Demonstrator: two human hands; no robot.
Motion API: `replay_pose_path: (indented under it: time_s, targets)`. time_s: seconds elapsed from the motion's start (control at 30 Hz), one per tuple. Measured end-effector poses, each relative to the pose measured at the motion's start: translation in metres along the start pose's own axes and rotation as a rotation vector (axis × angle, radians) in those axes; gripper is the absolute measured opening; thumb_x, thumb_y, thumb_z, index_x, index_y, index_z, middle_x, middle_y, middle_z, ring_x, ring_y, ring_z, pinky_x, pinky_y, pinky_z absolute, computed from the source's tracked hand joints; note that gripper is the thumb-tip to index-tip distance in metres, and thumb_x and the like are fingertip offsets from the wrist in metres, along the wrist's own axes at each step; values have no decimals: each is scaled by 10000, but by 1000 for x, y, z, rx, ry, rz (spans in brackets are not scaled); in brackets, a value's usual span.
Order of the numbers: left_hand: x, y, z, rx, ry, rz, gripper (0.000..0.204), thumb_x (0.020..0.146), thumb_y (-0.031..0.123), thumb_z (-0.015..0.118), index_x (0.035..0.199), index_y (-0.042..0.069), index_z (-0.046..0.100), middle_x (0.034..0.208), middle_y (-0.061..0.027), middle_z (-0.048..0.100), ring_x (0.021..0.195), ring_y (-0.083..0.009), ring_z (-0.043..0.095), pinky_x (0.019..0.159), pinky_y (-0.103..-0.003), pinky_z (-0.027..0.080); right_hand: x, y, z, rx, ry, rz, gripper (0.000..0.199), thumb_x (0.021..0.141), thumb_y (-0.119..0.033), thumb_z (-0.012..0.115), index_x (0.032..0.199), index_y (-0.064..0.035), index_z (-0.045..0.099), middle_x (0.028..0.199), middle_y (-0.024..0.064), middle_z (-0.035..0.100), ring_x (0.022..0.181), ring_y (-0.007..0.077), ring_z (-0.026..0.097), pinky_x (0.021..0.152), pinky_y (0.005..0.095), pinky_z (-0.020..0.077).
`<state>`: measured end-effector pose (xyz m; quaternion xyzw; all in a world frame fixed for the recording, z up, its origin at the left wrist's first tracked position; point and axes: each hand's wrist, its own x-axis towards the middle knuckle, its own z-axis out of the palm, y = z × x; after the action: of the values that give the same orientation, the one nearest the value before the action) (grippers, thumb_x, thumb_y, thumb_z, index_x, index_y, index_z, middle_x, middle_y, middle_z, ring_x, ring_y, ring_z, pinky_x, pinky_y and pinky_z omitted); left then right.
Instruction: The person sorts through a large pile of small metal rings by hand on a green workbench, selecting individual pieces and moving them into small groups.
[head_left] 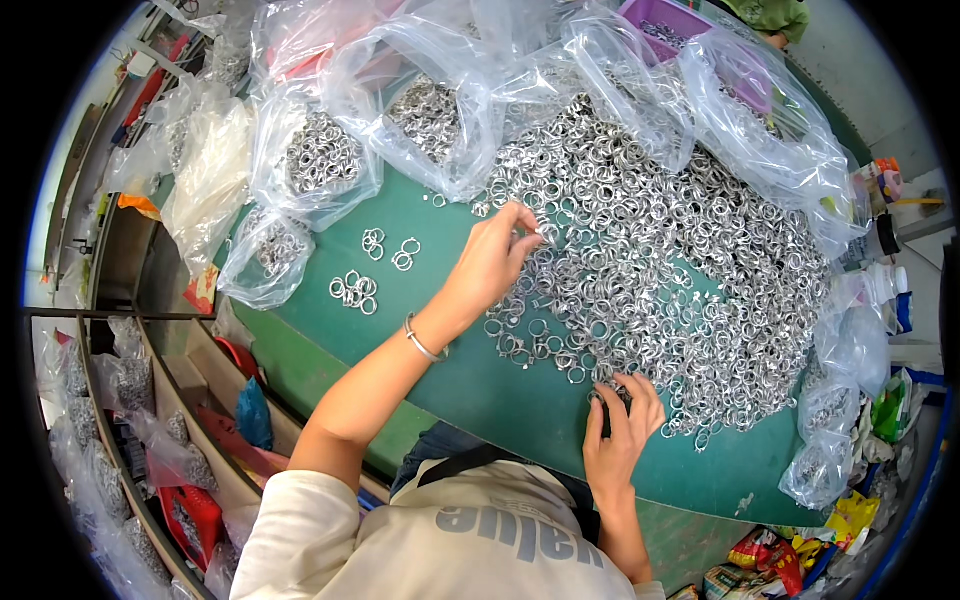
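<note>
A wide heap of silver metal rings (pixel 640 230) is spread over the green tabletop (pixel 470 400). At the heap's left side, my left hand (pixel 497 257) pinches a metal ring (pixel 543 238) between thumb and fingertips; other rings lie right around it. My right hand (pixel 622 430) is curled at the heap's near edge, its fingertips among rings. Something dark (pixel 606 412) shows between its thumb and fingers, too hidden to name. Left of my left forearm lie three small groups of rings: one pair (pixel 406 254), another small group (pixel 373 243) and a larger cluster (pixel 355 291).
Clear plastic bags of rings (pixel 323 155) line the table's far and left sides. A purple bin (pixel 650 20) stands at the far right, and more bags (pixel 825 430) lie along the right edge. Wooden shelving (pixel 190 360) with bagged parts is at the left. Another person's green sleeve (pixel 775 15) shows beyond the table.
</note>
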<state>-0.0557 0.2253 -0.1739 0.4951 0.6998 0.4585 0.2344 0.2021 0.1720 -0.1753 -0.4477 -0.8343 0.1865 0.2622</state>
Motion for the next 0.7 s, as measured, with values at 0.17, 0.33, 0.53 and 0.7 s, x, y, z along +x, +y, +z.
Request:
replay_pose_path:
  time_s: [0.17,0.33,0.53,0.7]
  targets:
    - [-3,9,-6,11,-61,101,271,793,-46,659,1027,30,545,872,-105,596,728,-261,572,657,-363,465,1,-2,0,6,-11,-10,191,802,-50,653,992,-52,671,1154,95,553,1165,324,462,962,468,295]
    - [1,-27,7,310,164,166,242,796,7,688,1011,24,577,773,-127,577,653,-288,549,609,-366,444,0,-2,2,0,-18,-20,192,802,-48,653,994,-48,668,1148,94,556,1160,322,466,960,466,297]
    - [2,-8,3,299,36,26,156,808,83,674,902,18,568,800,-141,571,712,-324,576,645,-410,470,-2,0,1,14,-11,-24,191,801,-43,654,992,-49,666,1137,91,562,1150,316,474,959,461,297]
    - [-5,11,-5,362,-48,347,107,814,87,624,871,24,559,808,-124,524,724,-335,562,649,-421,473,-1,-1,0,3,-1,-17,185,801,-37,652,984,-51,669,1132,87,568,1146,314,478,957,460,301]
